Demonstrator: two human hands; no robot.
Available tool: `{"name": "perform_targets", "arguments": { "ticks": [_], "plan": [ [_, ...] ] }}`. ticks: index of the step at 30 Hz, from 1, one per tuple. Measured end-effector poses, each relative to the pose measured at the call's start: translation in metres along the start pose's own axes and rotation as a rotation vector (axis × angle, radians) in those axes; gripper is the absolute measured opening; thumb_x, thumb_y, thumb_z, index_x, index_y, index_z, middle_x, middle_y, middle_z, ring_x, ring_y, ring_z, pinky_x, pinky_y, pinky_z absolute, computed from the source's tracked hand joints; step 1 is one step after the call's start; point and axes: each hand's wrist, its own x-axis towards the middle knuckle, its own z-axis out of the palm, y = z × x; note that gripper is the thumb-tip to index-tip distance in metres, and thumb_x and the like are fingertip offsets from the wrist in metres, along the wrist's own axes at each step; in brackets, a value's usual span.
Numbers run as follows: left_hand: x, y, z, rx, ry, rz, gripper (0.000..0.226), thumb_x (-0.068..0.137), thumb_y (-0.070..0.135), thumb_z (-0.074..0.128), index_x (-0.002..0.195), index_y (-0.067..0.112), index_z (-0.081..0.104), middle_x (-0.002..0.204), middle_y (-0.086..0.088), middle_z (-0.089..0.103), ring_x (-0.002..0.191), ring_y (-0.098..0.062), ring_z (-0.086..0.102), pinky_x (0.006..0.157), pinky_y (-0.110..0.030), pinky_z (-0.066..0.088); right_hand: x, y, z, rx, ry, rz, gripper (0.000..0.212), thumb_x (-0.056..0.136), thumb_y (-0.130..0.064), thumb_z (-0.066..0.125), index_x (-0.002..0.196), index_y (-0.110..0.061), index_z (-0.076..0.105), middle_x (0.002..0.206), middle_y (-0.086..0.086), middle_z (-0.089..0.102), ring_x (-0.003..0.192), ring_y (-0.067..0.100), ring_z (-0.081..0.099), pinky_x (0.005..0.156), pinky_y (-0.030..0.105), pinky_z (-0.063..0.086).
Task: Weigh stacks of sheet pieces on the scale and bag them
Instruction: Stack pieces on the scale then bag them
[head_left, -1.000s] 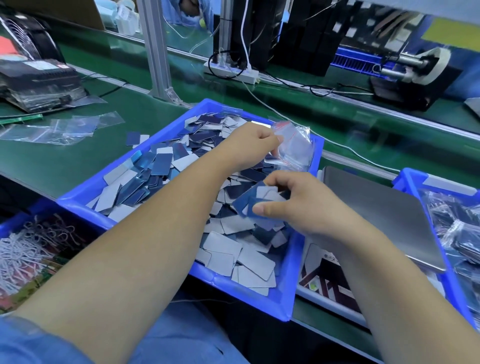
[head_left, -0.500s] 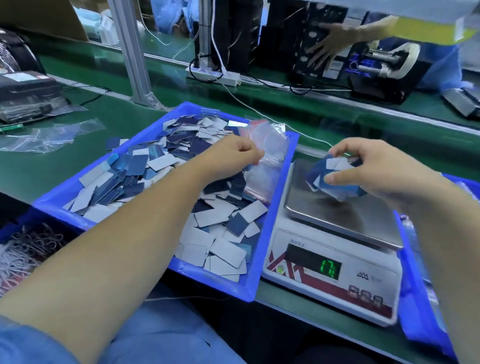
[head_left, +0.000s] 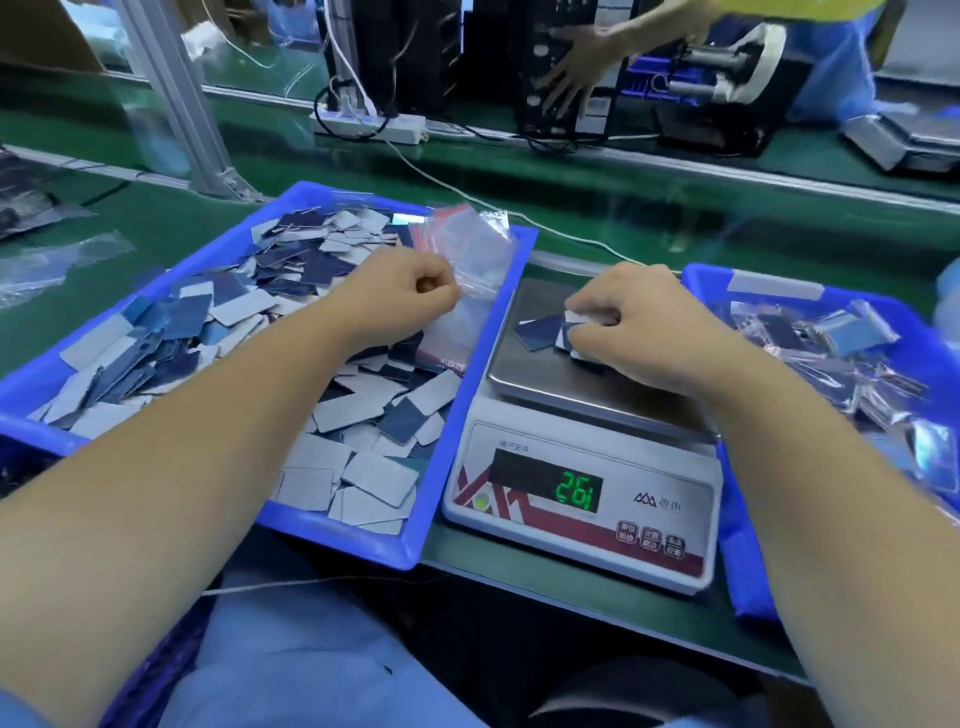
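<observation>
Sensibly, the right hand (head_left: 644, 322) grasps the stack (head_left: 550, 330) mid-frame on the scale (head_left: 582, 467) to weigh it, while the left hand (head_left: 400, 301) pinches a bag (head_left: 467, 270), ready for filling.

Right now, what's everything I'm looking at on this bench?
Scale: one, white with steel pan, centre, green digits lit.
Sheet pieces: small stack, blue and white, on the pan.
Left tray: one, blue, full of loose pieces.
Right tray: one, blue, holding filled bags.
Clear bags: a bunch, red-striped.
Power strip: one, white, far side.
Left hand: grips the bags.
Right hand: holds the stack on the pan.
</observation>
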Motion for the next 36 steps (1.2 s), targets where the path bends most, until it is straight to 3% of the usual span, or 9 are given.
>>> {"name": "perform_targets", "arguments": {
  "ticks": [3,6,13,17,21,26,30,33,36],
  "plan": [
    [-0.002,0.004,-0.002,0.022,-0.037,0.008,0.025,0.092,0.023,0.061,0.067,0.026,0.061,0.061,0.01,0.055,0.054,0.002,0.047,0.05,-0.008,0.034,0.0,0.006,0.002,0.073,0.078,0.037,0.032,0.078,-0.04,0.058,0.091,-0.014,0.069,0.096,0.007,0.061,0.105,0.027,0.05,0.087,0.04,0.047],
    [-0.003,0.008,-0.004,0.086,-0.102,0.013,0.018,0.088,0.022,0.061,0.072,0.026,0.066,0.066,0.009,0.06,0.058,0.001,0.049,0.053,-0.013,0.038,-0.001,0.008,0.002,0.153,0.199,0.047,0.021,0.087,-0.029,0.061,0.106,-0.032,0.07,0.111,-0.007,0.058,0.114,0.017,0.046,0.088,0.03,0.036],
    [-0.003,0.015,-0.022,0.188,-0.186,-0.024,0.013,0.084,0.025,0.064,0.077,0.031,0.074,0.07,0.015,0.066,0.066,0.004,0.058,0.057,-0.016,0.04,-0.004,0.003,0.0,0.259,0.287,0.029,0.017,0.087,-0.023,0.06,0.087,-0.039,0.065,0.098,-0.019,0.062,0.105,0.01,0.055,0.082,0.024,0.038],
    [-0.009,0.019,-0.026,0.315,-0.433,-0.087,0.006,0.077,0.05,0.072,0.08,0.046,0.073,0.073,0.024,0.064,0.069,-0.001,0.059,0.057,-0.024,0.04,-0.003,0.003,0.0,0.294,0.286,0.029,0.02,0.087,-0.022,0.06,0.08,-0.041,0.064,0.092,-0.022,0.062,0.084,-0.008,0.053,0.07,0.013,0.036],
    [-0.016,0.024,-0.022,0.387,-0.599,-0.167,0.037,0.063,0.06,0.085,0.091,0.042,0.07,0.085,0.026,0.059,0.073,0.007,0.057,0.057,-0.022,0.04,-0.003,0.004,0.002,0.292,0.271,0.024,0.019,0.088,-0.023,0.061,0.08,-0.04,0.065,0.091,-0.021,0.062,0.083,-0.009,0.052,0.07,0.014,0.036],
    [-0.027,0.03,-0.016,0.55,-0.675,-0.194,0.059,0.057,0.062,0.088,0.102,0.037,0.058,0.092,0.018,0.054,0.08,-0.004,0.053,0.061,-0.029,0.041,-0.003,0.006,0.002,0.298,0.278,0.027,0.021,0.088,-0.022,0.062,0.077,-0.04,0.064,0.088,-0.02,0.063,0.081,-0.01,0.054,0.069,0.016,0.038],
    [-0.033,0.031,-0.01,0.536,-0.662,-0.183,0.047,0.062,0.053,0.089,0.09,0.026,0.062,0.085,0.009,0.064,0.077,-0.013,0.059,0.059,-0.029,0.041,-0.001,0.009,0.003,0.3,0.276,0.04,0.019,0.088,-0.023,0.063,0.077,-0.038,0.066,0.085,-0.02,0.064,0.07,-0.014,0.051,0.067,0.018,0.038],
    [-0.034,0.031,-0.012,0.484,-0.665,-0.207,0.045,0.06,0.052,0.09,0.084,0.024,0.064,0.083,0.008,0.068,0.078,-0.017,0.063,0.064,-0.03,0.048,-0.001,0.009,0.004,0.311,0.276,0.042,0.019,0.088,-0.022,0.063,0.077,-0.037,0.067,0.082,-0.022,0.065,0.071,-0.014,0.053,0.066,0.018,0.039],
    [-0.034,0.031,-0.013,0.469,-0.658,-0.21,0.048,0.057,0.053,0.091,0.081,0.023,0.062,0.079,0.007,0.067,0.071,-0.017,0.06,0.059,-0.028,0.043,-0.001,0.01,0.004,0.321,0.277,0.047,0.017,0.088,-0.022,0.063,0.077,-0.034,0.068,0.083,-0.03,0.064,0.072,-0.014,0.054,0.064,0.016,0.038]
  ]
}}
